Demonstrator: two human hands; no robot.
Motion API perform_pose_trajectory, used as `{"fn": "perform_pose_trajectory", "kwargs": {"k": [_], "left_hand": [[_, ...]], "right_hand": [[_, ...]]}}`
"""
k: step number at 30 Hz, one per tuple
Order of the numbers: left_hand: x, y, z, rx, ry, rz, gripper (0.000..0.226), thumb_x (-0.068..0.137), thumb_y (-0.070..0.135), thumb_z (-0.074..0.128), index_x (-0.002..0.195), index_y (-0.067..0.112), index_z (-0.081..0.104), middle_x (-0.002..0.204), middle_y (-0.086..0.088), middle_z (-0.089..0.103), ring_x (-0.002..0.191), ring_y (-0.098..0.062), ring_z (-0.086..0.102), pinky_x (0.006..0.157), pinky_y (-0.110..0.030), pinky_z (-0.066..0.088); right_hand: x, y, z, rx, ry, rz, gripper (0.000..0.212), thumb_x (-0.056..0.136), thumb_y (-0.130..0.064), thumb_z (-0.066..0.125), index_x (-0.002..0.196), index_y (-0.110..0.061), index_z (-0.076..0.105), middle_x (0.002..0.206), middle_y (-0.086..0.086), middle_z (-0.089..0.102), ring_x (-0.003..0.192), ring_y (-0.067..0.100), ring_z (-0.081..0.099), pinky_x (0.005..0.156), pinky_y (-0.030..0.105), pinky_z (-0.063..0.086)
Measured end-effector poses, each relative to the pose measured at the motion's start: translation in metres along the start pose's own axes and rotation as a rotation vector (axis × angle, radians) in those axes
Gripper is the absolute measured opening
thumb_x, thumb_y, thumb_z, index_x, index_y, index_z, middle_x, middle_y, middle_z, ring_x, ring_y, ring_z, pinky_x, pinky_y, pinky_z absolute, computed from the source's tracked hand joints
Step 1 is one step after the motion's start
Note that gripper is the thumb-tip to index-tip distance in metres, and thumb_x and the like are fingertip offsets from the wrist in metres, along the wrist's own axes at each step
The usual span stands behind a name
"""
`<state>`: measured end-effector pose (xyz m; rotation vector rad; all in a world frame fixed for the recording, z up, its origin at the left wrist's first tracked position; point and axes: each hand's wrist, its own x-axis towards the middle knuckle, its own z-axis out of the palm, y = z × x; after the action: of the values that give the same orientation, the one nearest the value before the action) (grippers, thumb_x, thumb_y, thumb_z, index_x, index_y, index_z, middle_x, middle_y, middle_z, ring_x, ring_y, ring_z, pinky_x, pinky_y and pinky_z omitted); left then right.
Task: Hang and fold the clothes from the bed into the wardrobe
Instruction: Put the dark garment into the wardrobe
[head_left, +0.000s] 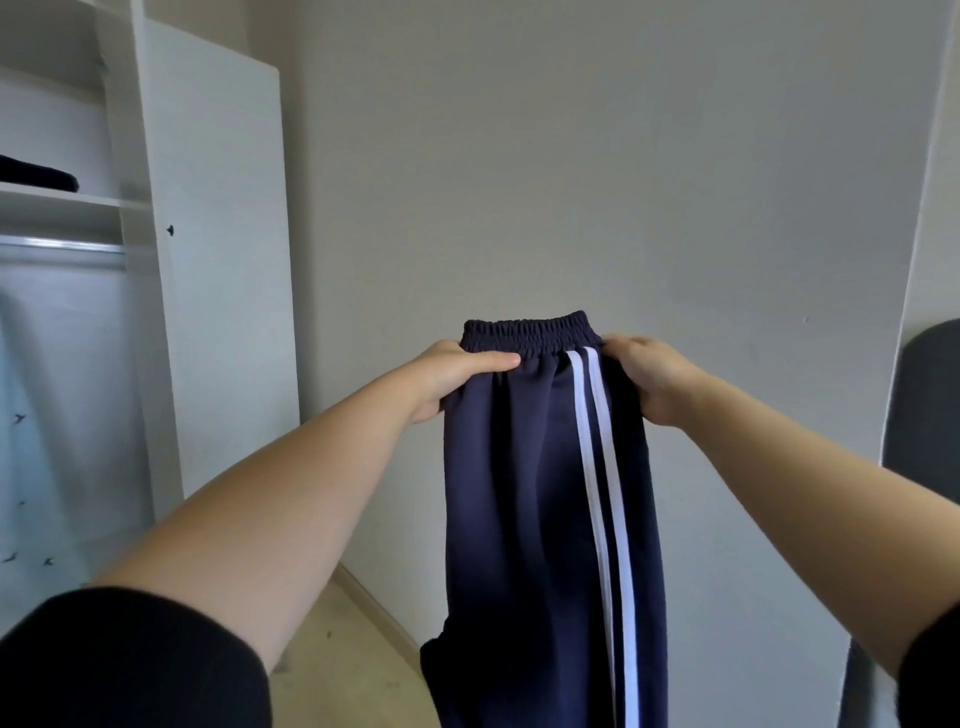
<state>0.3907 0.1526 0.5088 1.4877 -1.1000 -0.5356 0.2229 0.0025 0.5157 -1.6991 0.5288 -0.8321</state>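
My left hand and right hand each pinch the trousers just under the waistband, one at each side, held up in front of me so the legs hang straight, which I judge readies them for folding. Beyond, at far left, the open wardrobe holds a dark folded garment on its shelf, above a rail with pale cloth hanging below

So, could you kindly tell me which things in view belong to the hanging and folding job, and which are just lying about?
Part of the job:
- navy trousers, held up at the waistband by the left hand and right hand
- wardrobe, door open
- hanging rail
- folded dark garment on the shelf

Just there:
- dark chair back
- wall
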Motion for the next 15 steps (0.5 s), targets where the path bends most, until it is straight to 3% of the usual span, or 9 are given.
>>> {"fn": "perform_pose_trajectory", "kwargs": {"k": [2,4,6,8,12,15], "left_hand": [[0.007,0.004,0.004,-0.011,0.030,0.029,0.035,0.077,0.029,0.077,0.106,0.012,0.070,0.100,-0.003,0.074,0.096,-0.021,0.070,0.090,-0.034,0.053],[0.015,0.009,0.011,-0.083,0.063,0.049,0.034,0.076,0.031,0.078,0.103,0.011,0.070,0.096,-0.004,0.074,0.092,-0.022,0.071,0.083,-0.033,0.055],[0.021,0.013,0.017,-0.158,0.053,0.045,0.033,0.078,0.033,0.076,0.102,0.011,0.070,0.095,-0.006,0.074,0.090,-0.023,0.071,0.080,-0.033,0.056],[0.024,0.012,0.022,-0.152,0.012,0.012,0.038,0.078,0.036,0.074,0.105,0.010,0.069,0.096,-0.006,0.074,0.090,-0.023,0.071,0.082,-0.035,0.056],[0.024,0.001,0.029,-0.067,-0.018,-0.050,0.039,0.078,0.036,0.074,0.106,0.010,0.068,0.095,-0.006,0.074,0.088,-0.023,0.072,0.080,-0.034,0.057],[0.022,0.003,0.033,-0.136,-0.055,-0.037,0.028,0.079,0.038,0.070,0.098,0.017,0.071,0.092,0.000,0.075,0.080,-0.015,0.072,0.066,-0.025,0.054]], "right_hand": [[0.001,-0.001,-0.005,-0.015,0.002,-0.024,0.028,0.098,-0.012,0.040,0.096,-0.011,0.068,0.097,0.012,0.069,0.083,0.025,0.065,0.081,0.037,0.054],[0.003,-0.004,-0.008,0.132,0.013,-0.052,0.026,0.100,-0.021,0.042,0.100,-0.007,0.064,0.094,0.010,0.069,0.079,0.021,0.066,0.075,0.033,0.053],[0.002,-0.003,-0.008,0.255,-0.010,-0.077,0.043,0.097,-0.046,0.044,0.108,-0.009,0.062,0.097,0.004,0.071,0.086,0.017,0.068,0.080,0.032,0.053],[-0.002,0.007,-0.004,0.174,-0.045,-0.086,0.057,0.088,-0.063,0.044,0.108,-0.014,0.064,0.103,0.000,0.071,0.094,0.014,0.069,0.085,0.030,0.052],[-0.008,0.029,-0.009,0.126,-0.025,-0.058,0.031,0.091,-0.034,0.062,0.100,-0.005,0.067,0.100,0.009,0.073,0.087,0.020,0.071,0.075,0.029,0.055],[-0.004,0.018,-0.024,0.223,-0.036,-0.042,0.023,0.093,-0.022,0.060,0.101,-0.002,0.067,0.095,0.010,0.074,0.083,0.022,0.072,0.071,0.029,0.056]]}}
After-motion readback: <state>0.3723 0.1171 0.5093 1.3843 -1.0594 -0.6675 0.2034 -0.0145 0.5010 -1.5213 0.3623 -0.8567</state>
